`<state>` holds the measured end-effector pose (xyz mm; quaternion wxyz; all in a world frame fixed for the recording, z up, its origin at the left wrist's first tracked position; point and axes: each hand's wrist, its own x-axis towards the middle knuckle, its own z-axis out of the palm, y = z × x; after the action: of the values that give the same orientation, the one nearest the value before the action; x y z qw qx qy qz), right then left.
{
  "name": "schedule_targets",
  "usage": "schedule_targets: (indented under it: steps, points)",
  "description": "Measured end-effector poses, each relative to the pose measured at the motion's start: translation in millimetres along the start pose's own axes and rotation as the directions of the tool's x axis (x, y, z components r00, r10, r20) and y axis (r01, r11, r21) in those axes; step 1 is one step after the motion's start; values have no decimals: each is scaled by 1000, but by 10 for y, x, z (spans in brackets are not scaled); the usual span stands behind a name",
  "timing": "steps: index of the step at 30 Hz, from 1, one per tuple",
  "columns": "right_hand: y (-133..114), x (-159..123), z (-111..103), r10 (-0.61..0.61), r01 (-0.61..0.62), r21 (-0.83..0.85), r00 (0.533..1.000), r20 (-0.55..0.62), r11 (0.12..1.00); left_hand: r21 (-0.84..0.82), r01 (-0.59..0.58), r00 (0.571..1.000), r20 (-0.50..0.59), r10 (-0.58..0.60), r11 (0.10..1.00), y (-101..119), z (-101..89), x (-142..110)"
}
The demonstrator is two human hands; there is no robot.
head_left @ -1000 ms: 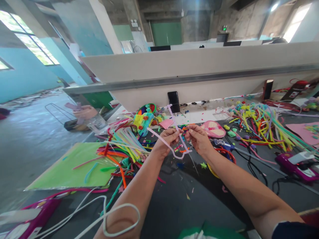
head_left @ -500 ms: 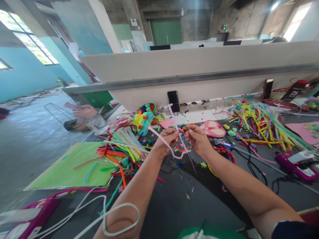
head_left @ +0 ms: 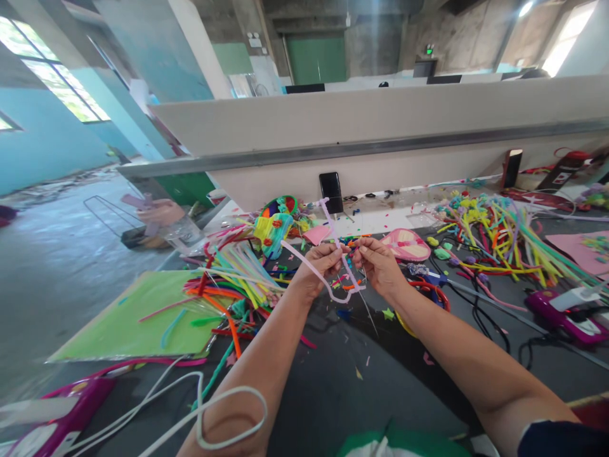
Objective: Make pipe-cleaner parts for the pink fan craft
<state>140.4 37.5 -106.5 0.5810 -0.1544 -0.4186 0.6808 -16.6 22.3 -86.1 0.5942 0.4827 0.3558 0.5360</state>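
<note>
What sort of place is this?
Probably a craft workshop in a rough industrial-style building: heaps of pipe cleaners on the table, a bent lilac piece in the left hand, and what looks like a bare concrete wall beyond.

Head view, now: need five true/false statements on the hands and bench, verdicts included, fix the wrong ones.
1. The left hand and right hand are close together, fingertips pinched. True.
2. The left hand holds a bright yellow fuzzy strip. False: it holds a bent lilac fuzzy strip.
3. A black phone stands upright by the pale partition. True.
4. The green sheet lies to the right of both arms. False: the green sheet is on the left.
5. A purple power strip lies right of the right forearm. True.
</note>
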Motion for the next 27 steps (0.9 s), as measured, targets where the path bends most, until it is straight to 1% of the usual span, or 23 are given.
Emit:
schedule_targets:
  steps: [3,7,9,11,14,17,20,23,25,27]
  points:
    - [-2,3,-7,7,-7,2,1000,2,1000,2,6,1000,2,-6,1000,3,-3,-3]
    - [3,4,-7,27,-28,28,999,32,999,3,0,1000,-6,0,1000,23,-13,-14]
    - [15,8,-6,11,-12,45,1000,21,999,-8,-15,1000,-5,15,1000,37,-26,-16]
    - [35,14,-8,20,-20,54,1000,-1,998,-11,-28,1000,-12,28,1000,52,-42,-14]
    - [78,17,-19,89,-88,40,996,-2,995,-3,-32,999,-25,32,999,75,-67,-10]
    - [123,8,-31,172,-173,29,984,50,984,19,-33,999,-33,34,999,95,-87,-10]
    - [151,-12,-41,273,-279,37,954,125,960,53,-50,998,-40,53,997,105,-101,-9]
    - [162,-38,-49,378,-395,47,902,208,917,86,-66,997,-45,70,994,106,-103,-7]
    - [164,-55,-46,427,-454,60,870,247,889,103,-65,996,-53,70,993,106,-98,-8]
    - [163,-68,-31,458,-495,87,847,270,865,99,-60,996,-62,67,993,108,-88,-11]
